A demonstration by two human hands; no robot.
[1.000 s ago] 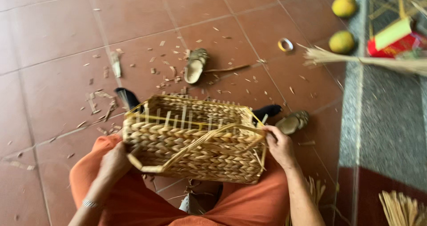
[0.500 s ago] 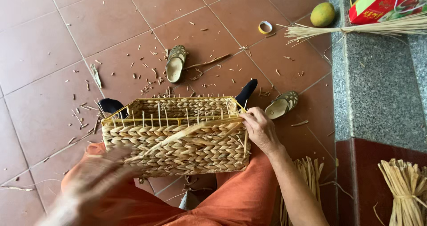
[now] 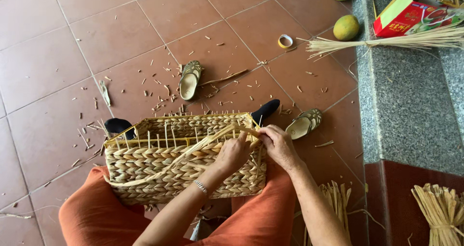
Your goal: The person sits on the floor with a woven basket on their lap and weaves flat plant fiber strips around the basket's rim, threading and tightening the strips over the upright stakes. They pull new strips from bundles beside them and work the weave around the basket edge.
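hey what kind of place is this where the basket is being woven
Probably a home porch or courtyard used as an informal weaving spot: a red tiled floor littered with straw scraps, loose sandals, and bundles of reed on a granite step.

A rectangular woven basket point(image 3: 183, 161) rests on the person's lap, against orange trousers point(image 3: 261, 222). Both hands meet at its right top corner: the left hand point(image 3: 234, 151) and the right hand point(image 3: 279, 145) pinch a flat straw strand point(image 3: 203, 143) at the rim. Two sandals point(image 3: 189, 79) lie on the red tiled floor point(image 3: 58, 57) among straw scraps, with a tape roll point(image 3: 285, 41) beyond.
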